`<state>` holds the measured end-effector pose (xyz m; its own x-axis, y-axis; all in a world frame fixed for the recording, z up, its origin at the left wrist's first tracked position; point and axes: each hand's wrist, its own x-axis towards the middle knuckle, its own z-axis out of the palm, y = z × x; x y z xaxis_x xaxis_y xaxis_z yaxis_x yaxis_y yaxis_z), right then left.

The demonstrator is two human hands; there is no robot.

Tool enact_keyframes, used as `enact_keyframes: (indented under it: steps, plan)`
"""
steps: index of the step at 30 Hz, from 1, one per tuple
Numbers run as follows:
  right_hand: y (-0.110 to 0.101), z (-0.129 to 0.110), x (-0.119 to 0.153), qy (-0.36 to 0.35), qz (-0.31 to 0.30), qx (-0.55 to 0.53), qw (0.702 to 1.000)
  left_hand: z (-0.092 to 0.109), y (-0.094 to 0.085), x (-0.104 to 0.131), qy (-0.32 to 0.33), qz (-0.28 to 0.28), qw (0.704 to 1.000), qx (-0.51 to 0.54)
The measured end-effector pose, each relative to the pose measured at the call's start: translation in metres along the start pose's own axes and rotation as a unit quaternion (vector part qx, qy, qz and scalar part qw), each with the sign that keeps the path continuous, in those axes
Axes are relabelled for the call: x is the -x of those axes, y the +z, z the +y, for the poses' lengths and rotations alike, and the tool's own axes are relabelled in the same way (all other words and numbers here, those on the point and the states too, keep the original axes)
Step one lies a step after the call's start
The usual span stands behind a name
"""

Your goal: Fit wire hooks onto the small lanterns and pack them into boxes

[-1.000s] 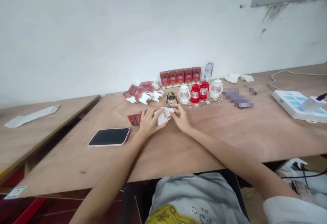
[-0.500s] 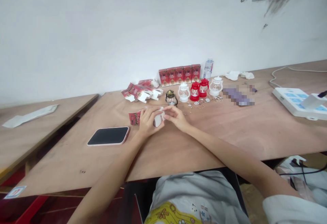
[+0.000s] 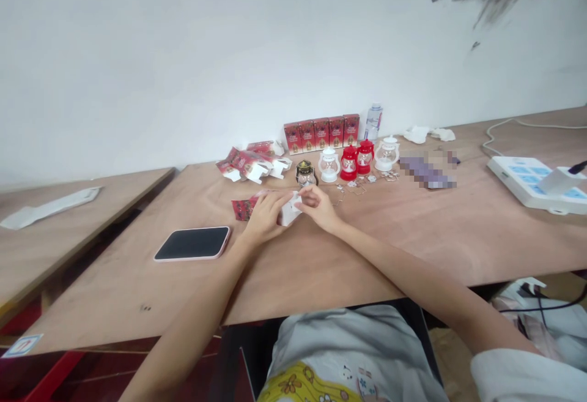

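My left hand is wrapped around a small red printed box, which lies on its side just above the table. White flaps show at the box's right end, where the thumb and fingertips of my right hand pinch a flap. Just beyond my hands stand a bronze-coloured mini lantern, a white lantern, two red lanterns and another white lantern. Small metal wire pieces lie scattered in front of them.
Several closed red boxes stand in a row by the wall, next to a plastic bottle. Unfolded red boxes lie in a pile left of them. A phone lies at left; a white power strip sits at right.
The white end of the box has come further into view, its flaps squarer. My left fingers have flattened over the box, and my right hand stays at its end.
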<state>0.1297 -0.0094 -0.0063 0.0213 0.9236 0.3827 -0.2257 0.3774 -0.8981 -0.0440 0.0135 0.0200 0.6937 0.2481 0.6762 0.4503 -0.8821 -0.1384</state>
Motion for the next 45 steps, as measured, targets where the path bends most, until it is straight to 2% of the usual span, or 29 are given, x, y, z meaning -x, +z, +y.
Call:
enact_keyframes:
  steps: [3, 8, 17, 20, 28, 35, 41, 45]
  plan:
    - [-0.0001, 0.0004, 0.0006, -0.017, -0.013, 0.003, 1.0, 0.0003, 0.0002, 0.001, 0.025, 0.028, 0.999, 0.004]
    - [-0.0011, 0.0014, 0.0013, -0.031, -0.027, 0.015, 0.999, 0.0003, 0.0007, 0.0012, 0.017, 0.012, 1.0, 0.012]
    - [-0.0015, 0.0017, -0.0009, -0.038, 0.012, 0.018, 0.999, 0.0003, 0.0048, -0.001, -0.065, 0.021, 0.997, -0.047]
    - [-0.0006, 0.0035, -0.001, -0.034, 0.019, 0.021, 0.999, -0.0002, 0.0039, 0.0, -0.084, 0.008, 0.995, -0.05]
    - [0.0009, 0.002, -0.001, -0.028, 0.001, 0.016, 0.999, -0.0014, 0.0004, 0.0034, -0.054, 0.054, 0.995, -0.062]
    - [-0.0049, -0.0013, -0.0035, 0.001, -0.059, -0.029, 0.998, -0.0035, 0.0007, 0.0052, -0.045, 0.089, 0.993, -0.056]
    - [-0.0068, -0.0047, -0.0003, 0.075, -0.143, -0.089, 0.983, -0.0026, 0.003, 0.0037, 0.007, 0.12, 0.992, -0.044]
    - [-0.0069, -0.0006, -0.0017, 0.076, -0.138, -0.072, 0.985, -0.0011, 0.0058, 0.0021, 0.013, 0.097, 0.995, -0.029]
